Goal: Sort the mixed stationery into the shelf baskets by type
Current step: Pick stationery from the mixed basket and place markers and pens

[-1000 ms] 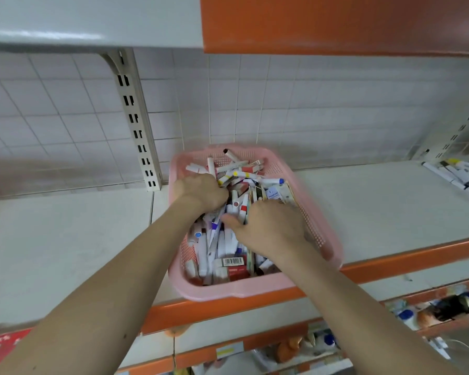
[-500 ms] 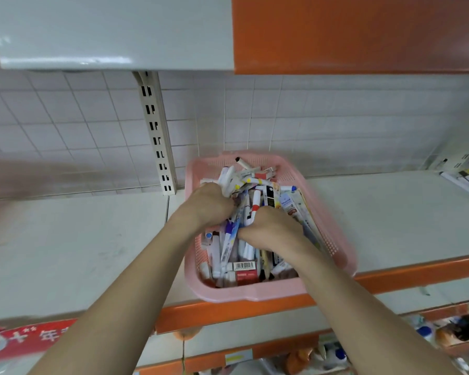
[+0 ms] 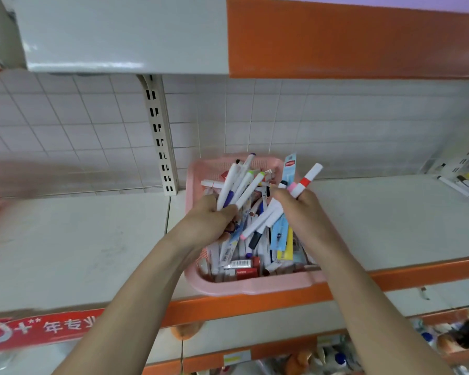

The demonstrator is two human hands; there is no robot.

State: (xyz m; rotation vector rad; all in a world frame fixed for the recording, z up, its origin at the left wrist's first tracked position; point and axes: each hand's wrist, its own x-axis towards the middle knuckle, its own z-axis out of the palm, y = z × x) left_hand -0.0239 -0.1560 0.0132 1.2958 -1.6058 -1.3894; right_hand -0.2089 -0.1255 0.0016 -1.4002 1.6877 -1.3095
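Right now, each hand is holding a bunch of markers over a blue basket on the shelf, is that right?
Not quite. The head view shows the basket is pink, not blue. The left hand and the right hand do each hold a bunch of markers over it, on the shelf.

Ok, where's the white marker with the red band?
In the head view, right of centre: the right hand holds the red-banded marker above the pink basket, beside a light-blue packet.
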